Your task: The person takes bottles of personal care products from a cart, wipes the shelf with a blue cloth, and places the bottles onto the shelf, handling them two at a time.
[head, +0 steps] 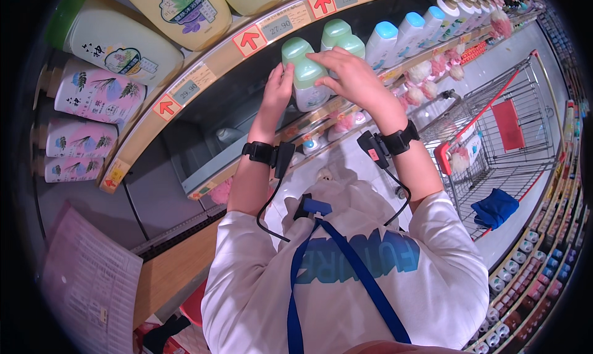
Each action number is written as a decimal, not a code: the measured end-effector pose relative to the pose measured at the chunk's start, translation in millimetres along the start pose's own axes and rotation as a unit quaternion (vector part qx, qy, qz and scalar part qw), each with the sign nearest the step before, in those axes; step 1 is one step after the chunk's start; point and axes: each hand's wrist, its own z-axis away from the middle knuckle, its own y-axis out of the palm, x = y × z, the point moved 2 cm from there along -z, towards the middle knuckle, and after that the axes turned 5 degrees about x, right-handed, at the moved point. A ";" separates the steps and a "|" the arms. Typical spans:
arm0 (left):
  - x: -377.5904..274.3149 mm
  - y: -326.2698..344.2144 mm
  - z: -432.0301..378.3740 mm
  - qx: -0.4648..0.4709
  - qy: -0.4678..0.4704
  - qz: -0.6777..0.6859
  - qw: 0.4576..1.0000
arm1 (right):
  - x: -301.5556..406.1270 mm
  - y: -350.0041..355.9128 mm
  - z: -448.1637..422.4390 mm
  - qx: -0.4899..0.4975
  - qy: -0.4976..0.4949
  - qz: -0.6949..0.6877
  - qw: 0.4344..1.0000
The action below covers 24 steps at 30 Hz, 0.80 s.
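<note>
Several white plastic bottles with light-green caps stand on a store shelf. My left hand [279,83] lies against the left side of the front green-capped bottle [311,96], fingers pointing up along it. My right hand [347,71] reaches over the green caps from the right, its thumb near the front cap and its fingers spread across. Behind it is another green-capped bottle [336,29]. Whether either hand grips a bottle is not plain. Just right of them, white bottles with blue caps [386,34] stand in a row. Both wrists wear black straps with cabled devices.
Large body wash bottles [123,39] and pink-printed bottles [99,92] fill the upper shelf, whose price rail [208,69] curves above the hands. A metal shopping cart [505,122] with a blue cloth [495,209] is at the right. Pink and white bath puffs [428,83] hang below the shelf.
</note>
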 end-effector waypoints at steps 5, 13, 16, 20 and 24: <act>2.2 1.7 19.4 -0.126 0.022 -0.030 0.991 | -0.2 9.5 6.8 -0.022 0.029 -0.013 0.999; -38.1 33.3 44.9 -0.150 0.141 -0.091 0.974 | -29.4 -0.4 56.1 -0.117 0.057 -0.055 0.990; -38.0 80.8 40.0 -0.114 0.161 -0.109 0.974 | -39.9 -15.3 91.5 -0.152 0.102 -0.041 0.982; -34.9 157.6 34.4 -0.031 0.167 -0.113 0.979 | -57.6 -54.1 162.7 -0.217 0.168 -0.017 0.961; -23.6 250.0 27.6 0.056 0.121 -0.037 0.990 | -68.7 -104.0 244.3 -0.263 0.250 -0.003 0.932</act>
